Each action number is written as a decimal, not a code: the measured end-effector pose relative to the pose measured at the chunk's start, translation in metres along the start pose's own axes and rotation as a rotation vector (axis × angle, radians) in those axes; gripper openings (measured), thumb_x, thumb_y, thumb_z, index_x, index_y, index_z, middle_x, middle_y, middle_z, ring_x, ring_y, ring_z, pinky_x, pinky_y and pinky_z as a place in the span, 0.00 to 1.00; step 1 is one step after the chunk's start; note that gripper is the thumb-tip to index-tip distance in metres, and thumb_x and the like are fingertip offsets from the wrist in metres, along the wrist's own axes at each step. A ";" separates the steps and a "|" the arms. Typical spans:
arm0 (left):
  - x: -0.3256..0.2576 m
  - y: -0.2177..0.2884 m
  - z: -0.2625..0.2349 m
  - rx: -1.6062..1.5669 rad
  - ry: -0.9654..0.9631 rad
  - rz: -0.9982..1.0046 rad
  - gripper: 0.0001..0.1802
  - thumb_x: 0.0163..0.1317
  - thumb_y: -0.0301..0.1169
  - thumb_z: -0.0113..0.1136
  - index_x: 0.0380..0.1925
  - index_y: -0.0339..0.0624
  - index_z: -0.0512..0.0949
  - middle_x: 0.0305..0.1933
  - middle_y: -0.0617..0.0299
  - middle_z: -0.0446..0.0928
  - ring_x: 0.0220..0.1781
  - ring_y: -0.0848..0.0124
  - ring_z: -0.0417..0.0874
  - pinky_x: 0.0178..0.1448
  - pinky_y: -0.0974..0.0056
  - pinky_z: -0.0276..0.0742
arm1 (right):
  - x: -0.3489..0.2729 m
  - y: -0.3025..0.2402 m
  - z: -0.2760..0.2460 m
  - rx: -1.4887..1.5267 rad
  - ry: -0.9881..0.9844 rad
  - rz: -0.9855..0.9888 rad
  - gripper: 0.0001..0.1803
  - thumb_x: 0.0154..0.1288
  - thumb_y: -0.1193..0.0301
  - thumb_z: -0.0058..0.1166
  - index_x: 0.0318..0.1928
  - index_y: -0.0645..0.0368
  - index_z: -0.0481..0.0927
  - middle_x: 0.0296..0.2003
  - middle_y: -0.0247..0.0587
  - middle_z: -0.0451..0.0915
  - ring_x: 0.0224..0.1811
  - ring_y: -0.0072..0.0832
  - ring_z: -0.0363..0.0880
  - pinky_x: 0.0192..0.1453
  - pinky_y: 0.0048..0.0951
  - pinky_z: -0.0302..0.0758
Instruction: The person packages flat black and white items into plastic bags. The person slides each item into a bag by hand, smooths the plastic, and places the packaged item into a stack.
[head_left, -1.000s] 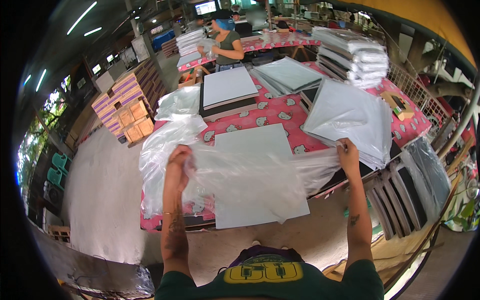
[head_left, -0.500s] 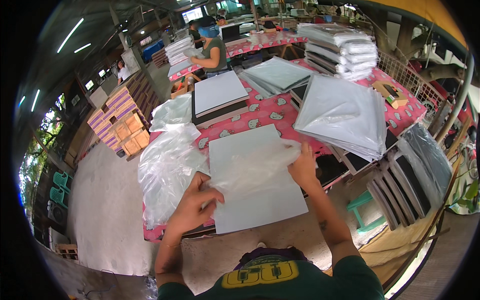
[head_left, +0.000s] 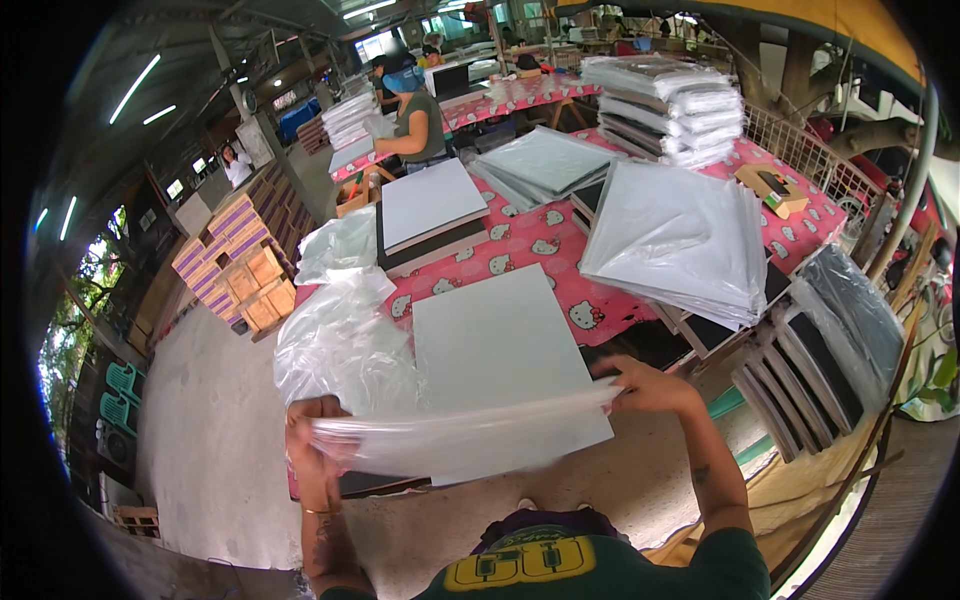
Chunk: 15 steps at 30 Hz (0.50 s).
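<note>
- We see a table [head_left: 558, 284] with a pink cover.
- On it we find a pale panel [head_left: 500, 340] at the front;
- clear bags [head_left: 343, 338] heaped at left;
- a board stack [head_left: 434, 208] behind them;
- a tall wrapped stack [head_left: 668, 108], far right.

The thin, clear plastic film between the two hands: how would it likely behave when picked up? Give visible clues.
The thin, clear plastic film is probably floppy: it hangs in creases between the left hand and right hand. It is likely light, since both hands grip only its ends. Its glossy sheen suggests it may slide over the pale, flat rectangular sheet.
</note>
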<state>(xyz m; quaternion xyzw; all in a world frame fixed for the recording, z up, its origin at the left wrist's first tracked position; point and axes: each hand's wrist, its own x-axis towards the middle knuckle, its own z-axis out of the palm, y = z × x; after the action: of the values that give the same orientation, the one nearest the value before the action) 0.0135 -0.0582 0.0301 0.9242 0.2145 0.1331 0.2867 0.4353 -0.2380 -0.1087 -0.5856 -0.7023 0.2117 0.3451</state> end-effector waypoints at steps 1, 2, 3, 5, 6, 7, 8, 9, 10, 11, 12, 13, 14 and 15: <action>0.007 0.018 0.007 -0.068 -0.088 -0.004 0.16 0.54 0.40 0.67 0.29 0.35 0.81 0.42 0.48 0.79 0.40 0.58 0.80 0.44 0.58 0.76 | -0.007 0.013 0.005 0.130 0.058 -0.108 0.25 0.63 0.49 0.50 0.35 0.61 0.82 0.37 0.44 0.80 0.42 0.38 0.81 0.53 0.45 0.72; 0.009 0.032 0.014 -0.140 -0.160 -0.010 0.15 0.54 0.38 0.67 0.30 0.35 0.81 0.38 0.49 0.80 0.37 0.60 0.81 0.42 0.60 0.76 | -0.011 0.014 0.002 0.269 0.035 -0.038 0.25 0.63 0.49 0.51 0.36 0.62 0.81 0.37 0.44 0.80 0.41 0.37 0.80 0.52 0.43 0.73; 0.009 0.037 0.019 -0.213 -0.226 -0.006 0.15 0.54 0.37 0.68 0.32 0.36 0.82 0.35 0.50 0.82 0.33 0.62 0.82 0.40 0.62 0.77 | -0.014 0.013 -0.005 0.396 0.015 0.034 0.25 0.63 0.50 0.52 0.38 0.62 0.81 0.36 0.43 0.80 0.40 0.36 0.80 0.51 0.42 0.73; 0.006 0.014 0.034 -0.244 -0.279 0.078 0.16 0.56 0.38 0.66 0.38 0.37 0.81 0.34 0.51 0.82 0.31 0.66 0.82 0.35 0.64 0.77 | -0.010 0.007 -0.014 0.658 -0.031 0.163 0.26 0.62 0.50 0.53 0.41 0.64 0.79 0.36 0.42 0.79 0.38 0.35 0.79 0.48 0.39 0.74; 0.007 0.007 0.041 -0.262 -0.320 0.127 0.17 0.57 0.38 0.65 0.41 0.37 0.80 0.33 0.51 0.82 0.31 0.67 0.82 0.33 0.65 0.76 | -0.011 0.005 -0.018 0.789 -0.041 0.240 0.26 0.62 0.50 0.54 0.42 0.64 0.79 0.35 0.41 0.79 0.38 0.34 0.79 0.47 0.37 0.74; -0.001 0.004 0.039 -0.649 0.020 -0.009 0.16 0.58 0.38 0.64 0.40 0.38 0.80 0.28 0.53 0.81 0.29 0.68 0.82 0.30 0.67 0.75 | -0.010 0.003 -0.021 0.921 -0.052 0.319 0.27 0.62 0.50 0.55 0.43 0.65 0.78 0.35 0.41 0.79 0.37 0.33 0.78 0.46 0.36 0.75; -0.005 -0.003 0.033 -0.957 0.174 -0.062 0.15 0.59 0.38 0.64 0.38 0.38 0.80 0.25 0.56 0.80 0.29 0.68 0.81 0.30 0.67 0.75 | 0.001 0.000 -0.013 0.424 -0.259 0.242 0.28 0.63 0.48 0.54 0.42 0.65 0.78 0.30 0.37 0.79 0.34 0.28 0.77 0.41 0.29 0.74; -0.011 -0.014 0.031 -1.267 0.351 -0.075 0.14 0.59 0.38 0.63 0.36 0.39 0.79 0.22 0.58 0.79 0.29 0.69 0.81 0.29 0.68 0.74 | 0.015 -0.020 -0.021 0.131 -0.650 0.238 0.27 0.63 0.48 0.53 0.42 0.64 0.78 0.30 0.39 0.78 0.34 0.27 0.75 0.39 0.25 0.72; -0.012 -0.030 0.028 -1.506 0.332 0.010 0.13 0.59 0.38 0.63 0.34 0.39 0.79 0.21 0.61 0.77 0.29 0.70 0.81 0.30 0.69 0.75 | 0.015 -0.035 -0.016 0.258 -0.680 0.144 0.24 0.65 0.50 0.52 0.39 0.63 0.77 0.28 0.37 0.77 0.32 0.26 0.76 0.40 0.27 0.74; -0.014 -0.042 0.027 -1.742 0.310 0.104 0.12 0.60 0.37 0.63 0.31 0.38 0.78 0.20 0.63 0.76 0.29 0.71 0.81 0.30 0.69 0.75 | 0.011 -0.043 -0.009 0.385 -0.708 0.049 0.22 0.66 0.52 0.51 0.36 0.61 0.77 0.26 0.36 0.76 0.31 0.26 0.76 0.41 0.29 0.75; -0.007 -0.036 0.038 -1.611 0.356 -0.097 0.10 0.60 0.34 0.61 0.30 0.38 0.77 0.21 0.64 0.75 0.30 0.71 0.81 0.30 0.70 0.75 | 0.001 -0.027 -0.008 0.691 -0.543 0.064 0.20 0.67 0.54 0.51 0.36 0.60 0.77 0.26 0.36 0.76 0.30 0.26 0.76 0.41 0.33 0.77; -0.006 -0.027 0.046 -1.473 0.381 -0.301 0.08 0.60 0.32 0.59 0.28 0.38 0.76 0.22 0.65 0.74 0.31 0.72 0.81 0.30 0.70 0.76 | -0.010 0.004 -0.007 0.992 -0.367 0.063 0.18 0.67 0.55 0.50 0.36 0.60 0.77 0.26 0.36 0.76 0.30 0.25 0.77 0.42 0.36 0.78; -0.027 -0.046 0.063 -1.174 0.259 -0.341 0.07 0.60 0.31 0.58 0.31 0.37 0.77 0.24 0.64 0.75 0.32 0.71 0.82 0.32 0.70 0.77 | -0.013 0.026 0.000 1.302 -0.208 0.044 0.17 0.67 0.57 0.50 0.37 0.59 0.77 0.26 0.36 0.76 0.30 0.25 0.77 0.43 0.40 0.79; -0.031 -0.046 0.068 -0.969 0.165 -0.389 0.07 0.60 0.29 0.56 0.34 0.37 0.77 0.28 0.63 0.76 0.35 0.70 0.82 0.35 0.68 0.78 | -0.014 0.023 0.003 1.537 -0.089 0.102 0.15 0.66 0.58 0.51 0.35 0.58 0.76 0.27 0.37 0.76 0.27 0.25 0.76 0.41 0.41 0.79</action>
<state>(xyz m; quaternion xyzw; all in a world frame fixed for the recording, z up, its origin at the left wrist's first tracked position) -0.0031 -0.0708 -0.0554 0.6151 0.3179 0.2338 0.6826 0.4498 -0.2460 -0.1303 -0.2039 -0.3434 0.6788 0.6162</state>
